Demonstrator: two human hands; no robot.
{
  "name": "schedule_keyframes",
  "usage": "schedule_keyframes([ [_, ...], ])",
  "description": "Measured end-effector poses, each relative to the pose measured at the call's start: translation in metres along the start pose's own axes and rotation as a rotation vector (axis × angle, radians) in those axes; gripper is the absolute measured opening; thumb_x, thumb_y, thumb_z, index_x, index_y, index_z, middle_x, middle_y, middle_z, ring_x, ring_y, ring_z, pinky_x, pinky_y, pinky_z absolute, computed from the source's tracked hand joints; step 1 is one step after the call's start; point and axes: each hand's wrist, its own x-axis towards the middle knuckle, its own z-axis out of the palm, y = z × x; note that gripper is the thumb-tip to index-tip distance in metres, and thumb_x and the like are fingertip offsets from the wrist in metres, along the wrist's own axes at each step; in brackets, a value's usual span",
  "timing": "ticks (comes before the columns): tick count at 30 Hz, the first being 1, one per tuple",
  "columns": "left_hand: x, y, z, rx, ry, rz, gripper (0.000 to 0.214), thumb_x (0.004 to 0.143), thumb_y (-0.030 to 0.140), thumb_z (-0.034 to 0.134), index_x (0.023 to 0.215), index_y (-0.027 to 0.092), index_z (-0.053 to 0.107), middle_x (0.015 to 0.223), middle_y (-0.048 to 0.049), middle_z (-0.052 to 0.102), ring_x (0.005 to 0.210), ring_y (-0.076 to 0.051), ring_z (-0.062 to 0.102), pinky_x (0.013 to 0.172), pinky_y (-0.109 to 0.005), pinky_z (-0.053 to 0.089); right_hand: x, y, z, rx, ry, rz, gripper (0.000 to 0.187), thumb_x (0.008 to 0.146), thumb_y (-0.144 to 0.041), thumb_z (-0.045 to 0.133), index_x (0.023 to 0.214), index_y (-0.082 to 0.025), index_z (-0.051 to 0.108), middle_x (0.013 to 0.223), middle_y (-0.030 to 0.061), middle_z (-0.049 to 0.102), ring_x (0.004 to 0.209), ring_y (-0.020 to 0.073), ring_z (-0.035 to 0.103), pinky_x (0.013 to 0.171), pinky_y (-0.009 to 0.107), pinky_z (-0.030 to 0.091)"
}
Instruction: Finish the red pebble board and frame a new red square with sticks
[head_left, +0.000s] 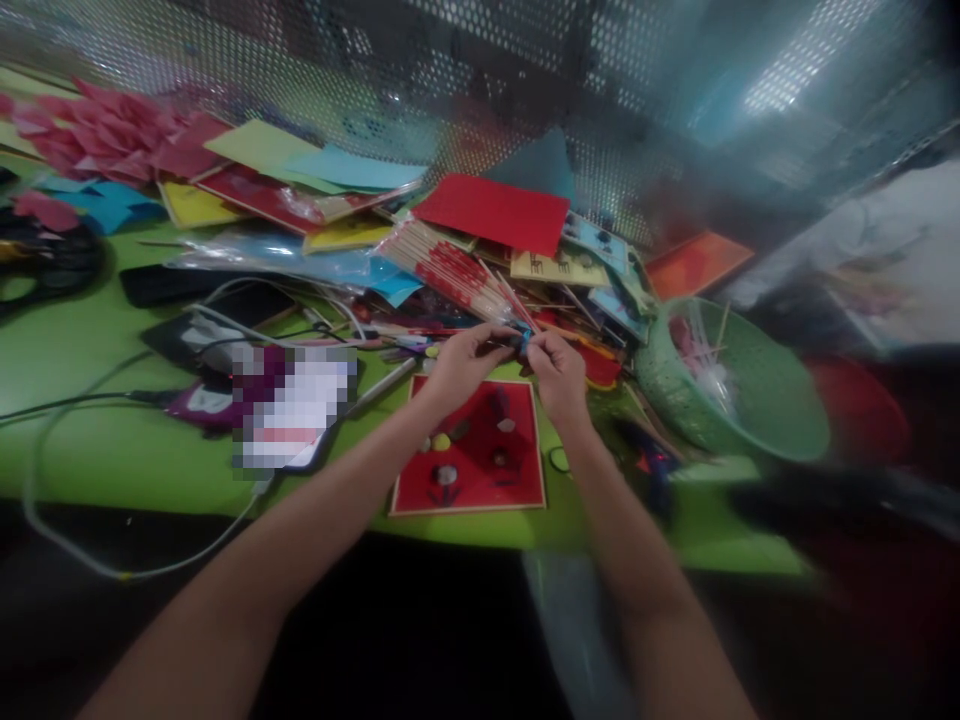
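Both hands meet above the far edge of a red square board [480, 495] with a pale border. My left hand [466, 368] is closed in a pinch, with something dark and small at its fingertips that I cannot make out. My right hand [557, 378] pinches a small blue piece [525, 340], close to the left fingertips. On the board lie several small stone-like pieces, among them a yellow one [441, 441] and a whitish one [446, 475], with dark marks around them. The left wrist passes over the board's left edge.
A tilted green basket [739, 400] holding plastic-wrapped items stands at the right. Behind the hands lie a bundle of red-tipped sticks [450, 270], a red sheet [495, 212] and piled coloured cards. At left are a phone [300, 410], cables and black scissors [52, 265] on the green table [90, 440].
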Motion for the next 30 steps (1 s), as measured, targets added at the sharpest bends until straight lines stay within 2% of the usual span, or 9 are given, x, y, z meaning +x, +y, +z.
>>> schedule_keyframes([
  [4, 0.0, 0.0, -0.001, -0.119, 0.02, -0.073, 0.03, 0.08, 0.03, 0.071, 0.106, 0.016, 0.072, 0.096, -0.005, 0.075, 0.087, -0.017, 0.069, 0.087, -0.032, 0.055, 0.0, -0.002, 0.001, 0.077, -0.018, 0.001, 0.016, 0.088, -0.034, 0.055, 0.077, -0.022, 0.057, 0.068, -0.0042, 0.054, 0.061, 0.0124, 0.055, 0.06, 0.025, 0.046],
  [9, 0.001, 0.0, -0.002, -0.08, 0.027, -0.037, 0.029, 0.08, 0.027, 0.07, 0.107, 0.016, 0.071, 0.1, -0.0061, 0.075, 0.093, -0.018, 0.069, 0.09, -0.033, 0.055, -0.001, -0.001, -0.001, -0.036, -0.047, -0.046, 0.028, 0.093, -0.044, 0.056, 0.075, -0.022, 0.055, 0.068, -0.0025, 0.053, 0.064, 0.0141, 0.052, 0.06, 0.027, 0.042],
  [13, -0.001, 0.002, -0.003, 0.064, 0.033, 0.051, 0.028, 0.081, 0.019, 0.065, 0.108, 0.016, 0.072, 0.103, -0.0065, 0.076, 0.099, -0.019, 0.07, 0.093, -0.032, 0.054, -0.003, 0.0, -0.003, -0.196, -0.039, -0.124, 0.031, 0.095, -0.048, 0.057, 0.077, -0.022, 0.054, 0.069, -0.0017, 0.051, 0.065, 0.015, 0.049, 0.059, 0.028, 0.038],
  [17, -0.006, 0.008, -0.003, 0.321, 0.053, 0.158, 0.034, 0.081, 0.009, 0.057, 0.109, 0.018, 0.074, 0.104, -0.0049, 0.076, 0.096, -0.018, 0.07, 0.091, -0.029, 0.053, -0.002, 0.0, -0.004, -0.308, -0.05, -0.166, 0.026, 0.097, -0.042, 0.052, 0.079, -0.022, 0.054, 0.073, 0.0, 0.054, 0.07, 0.0169, 0.051, 0.062, 0.028, 0.038],
  [21, -0.008, 0.011, -0.004, 0.405, 0.046, 0.172, 0.031, 0.084, 0.011, 0.057, 0.11, 0.019, 0.074, 0.104, -0.0042, 0.076, 0.095, -0.018, 0.07, 0.09, -0.029, 0.052, 0.0, 0.001, -0.004, -0.349, -0.05, -0.159, 0.024, 0.096, -0.036, 0.05, 0.076, -0.023, 0.051, 0.073, 0.0003, 0.054, 0.073, 0.0177, 0.053, 0.063, 0.028, 0.038],
  [25, -0.006, 0.004, -0.003, 0.299, 0.04, 0.135, 0.027, 0.086, 0.018, 0.061, 0.11, 0.02, 0.073, 0.106, -0.0046, 0.076, 0.097, -0.018, 0.07, 0.091, -0.029, 0.053, 0.001, 0.003, -0.003, -0.336, -0.015, -0.156, 0.022, 0.092, -0.033, 0.051, 0.072, -0.022, 0.05, 0.069, -0.0015, 0.052, 0.068, 0.0158, 0.051, 0.063, 0.028, 0.037],
  [30, -0.001, -0.002, -0.001, -0.071, 0.042, -0.009, 0.025, 0.08, 0.024, 0.071, 0.104, 0.017, 0.072, 0.1, -0.006, 0.076, 0.094, -0.018, 0.07, 0.091, -0.033, 0.055, 0.004, 0.007, -0.002, -0.044, -0.008, 0.012, 0.022, 0.087, -0.035, 0.053, 0.069, -0.023, 0.05, 0.061, -0.0039, 0.048, 0.058, 0.0139, 0.05, 0.057, 0.026, 0.042],
])
